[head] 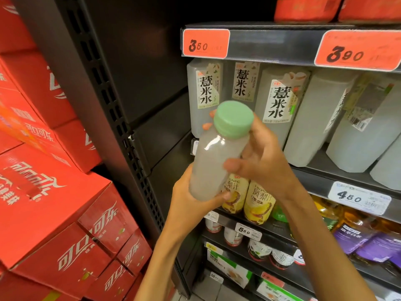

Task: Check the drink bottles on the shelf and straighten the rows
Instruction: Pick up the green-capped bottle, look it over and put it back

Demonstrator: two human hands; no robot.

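Bottle [213, 155] with green cap is off the shelf [338, 177]; my left hand [191, 203] grips its base, my right hand [262, 159] curls around its neck. At two o'clock, the row bottles [280, 101] lean crooked, so straightening seems mostly undone.

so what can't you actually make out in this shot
- Label of the held bottle: head view, faces away; only cloudy liquid and the green cap show.
- Caps of the shelf bottles: hidden behind the shelf rail and orange price tags.
- Fine print on the white price tag: too small.
- Left hand and right hand fingertips: mostly hidden behind the bottle.
- Top shelf red packs: cut off by the upper edge.
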